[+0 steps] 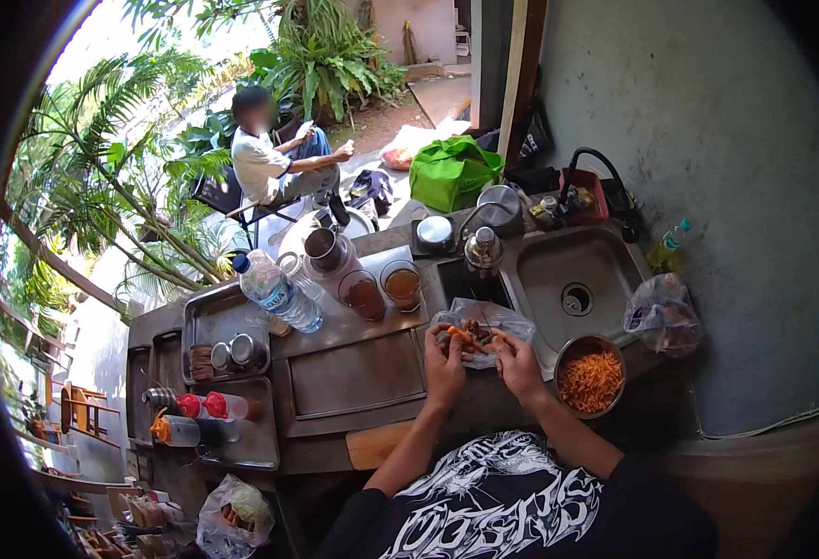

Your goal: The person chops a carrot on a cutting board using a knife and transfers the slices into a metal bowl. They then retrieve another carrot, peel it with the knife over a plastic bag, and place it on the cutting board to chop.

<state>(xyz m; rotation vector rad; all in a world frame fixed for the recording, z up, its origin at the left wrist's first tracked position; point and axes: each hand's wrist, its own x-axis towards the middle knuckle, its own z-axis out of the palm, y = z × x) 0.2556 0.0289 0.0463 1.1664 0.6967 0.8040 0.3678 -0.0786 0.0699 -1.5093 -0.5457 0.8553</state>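
Over a clear plastic bag at the sink's front left corner, my left hand is closed in a pinch around an orange piece that looks like carrot. My right hand is closed at the right side of the bag; what its fingertips grip is too small to tell. Brown and orange bits lie on the bag between both hands. Just right of my right hand, a metal bowl holds orange shreds that look like grated carrot.
Behind the bag are a metal shaker and the sink. Two glasses of brown drink and a water bottle stand to the left. Squeeze bottles lie on a tray. A seated person is beyond the counter.
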